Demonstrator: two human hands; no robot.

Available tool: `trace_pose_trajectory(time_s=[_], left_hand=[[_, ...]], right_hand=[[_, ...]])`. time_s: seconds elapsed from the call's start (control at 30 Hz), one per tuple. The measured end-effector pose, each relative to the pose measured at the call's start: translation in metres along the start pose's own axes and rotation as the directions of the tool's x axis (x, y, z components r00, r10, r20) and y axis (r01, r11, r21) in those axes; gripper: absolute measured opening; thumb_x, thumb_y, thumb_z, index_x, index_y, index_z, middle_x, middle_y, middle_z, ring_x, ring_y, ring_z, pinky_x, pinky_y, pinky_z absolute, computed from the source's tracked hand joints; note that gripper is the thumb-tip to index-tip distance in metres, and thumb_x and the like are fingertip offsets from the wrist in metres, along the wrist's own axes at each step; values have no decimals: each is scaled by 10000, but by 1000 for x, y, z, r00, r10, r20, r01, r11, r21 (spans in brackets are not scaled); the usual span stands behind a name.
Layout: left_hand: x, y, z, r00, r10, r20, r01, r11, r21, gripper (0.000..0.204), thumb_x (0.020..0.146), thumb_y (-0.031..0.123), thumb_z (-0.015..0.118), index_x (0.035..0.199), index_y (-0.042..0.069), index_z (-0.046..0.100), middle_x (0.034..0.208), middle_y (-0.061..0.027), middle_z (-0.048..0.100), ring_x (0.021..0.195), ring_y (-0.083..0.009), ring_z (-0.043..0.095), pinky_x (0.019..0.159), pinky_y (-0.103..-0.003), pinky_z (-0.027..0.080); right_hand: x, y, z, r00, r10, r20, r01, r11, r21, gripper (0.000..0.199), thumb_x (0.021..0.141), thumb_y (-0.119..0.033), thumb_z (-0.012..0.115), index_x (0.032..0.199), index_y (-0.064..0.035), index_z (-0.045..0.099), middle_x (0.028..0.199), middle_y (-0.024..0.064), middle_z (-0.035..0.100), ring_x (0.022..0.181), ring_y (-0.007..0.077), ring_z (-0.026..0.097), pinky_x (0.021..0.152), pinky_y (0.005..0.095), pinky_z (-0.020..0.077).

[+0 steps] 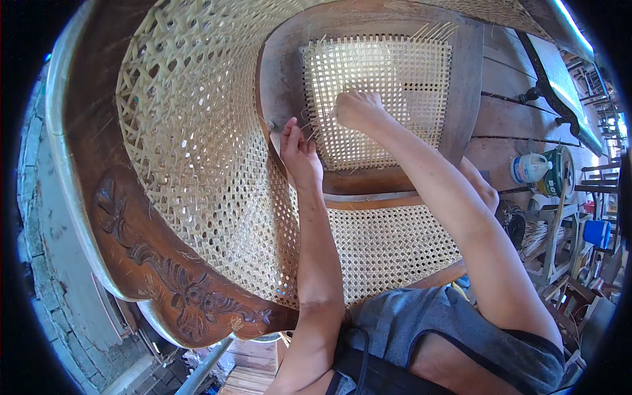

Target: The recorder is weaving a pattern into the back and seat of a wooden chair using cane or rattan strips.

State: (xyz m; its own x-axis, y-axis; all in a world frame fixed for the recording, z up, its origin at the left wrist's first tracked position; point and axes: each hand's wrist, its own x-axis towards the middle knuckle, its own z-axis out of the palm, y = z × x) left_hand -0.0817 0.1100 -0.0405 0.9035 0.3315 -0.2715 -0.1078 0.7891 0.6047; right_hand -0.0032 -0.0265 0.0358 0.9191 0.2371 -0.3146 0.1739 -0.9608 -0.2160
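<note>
A seat frame of dark wood holds a square panel of woven cane, with loose strand ends along its far edge. My right hand is closed in a fist over the panel's left middle; what its fingers hold is hidden. Beside the panel's left edge, my left hand has its fingers curled and fingertips drawn together near the wooden frame. Thin cane strands stick out close to those fingertips. Whether they grip a strand is too small to tell. A row of dark gaps shows in the weave right of my fist.
Curved cane mesh wraps the left and near sides, bordered by a carved wooden rim. A bare limb shows behind my right forearm. At the right stand a white jug, a dark green bucket and a blue container.
</note>
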Motion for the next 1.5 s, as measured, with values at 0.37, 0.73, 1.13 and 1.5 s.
trace_pose_trajectory(time_s=[0.37, 0.73, 1.13, 1.5], left_hand=[[7, -19, 14, 994, 82, 78, -103, 942, 321, 91, 920, 56, 630, 1009, 72, 627, 732, 59, 535, 562, -17, 406, 480, -179, 311], [17, -11, 5, 952, 296, 82, -300, 838, 455, 86, 913, 103, 654, 966, 55, 699, 810, 8, 645, 718, -76, 565, 691, -223, 468], [22, -14, 47, 876, 57, 478, -384, 681, 623, 247, 908, 247, 708, 973, 11, 734, 881, -4, 720, 775, -69, 606, 728, -210, 476], [30, -24, 2, 878, 329, 347, -464, 406, 788, 173, 839, 162, 720, 877, -7, 709, 740, -50, 654, 663, -108, 607, 636, -249, 488]], right_hand=[[-25, 29, -45, 969, -229, -90, 187, 924, -334, 359, 944, -310, 506, 755, -75, 701, 774, 109, 696, 788, 281, 681, 823, 487, 458], [-26, 46, -45, 982, -168, -88, 134, 943, -306, 430, 986, -308, 416, 718, -76, 659, 754, 82, 678, 682, 233, 637, 836, 456, 478], [-62, 38, -79, 949, -188, -255, 104, 945, -310, 479, 962, -442, 484, 725, -80, 690, 674, 119, 679, 683, 270, 686, 812, 450, 526], [-26, 17, -14, 983, -178, -46, 172, 979, -114, 161, 839, -29, 522, 847, -11, 683, 852, 158, 704, 806, 305, 702, 702, 425, 561]])
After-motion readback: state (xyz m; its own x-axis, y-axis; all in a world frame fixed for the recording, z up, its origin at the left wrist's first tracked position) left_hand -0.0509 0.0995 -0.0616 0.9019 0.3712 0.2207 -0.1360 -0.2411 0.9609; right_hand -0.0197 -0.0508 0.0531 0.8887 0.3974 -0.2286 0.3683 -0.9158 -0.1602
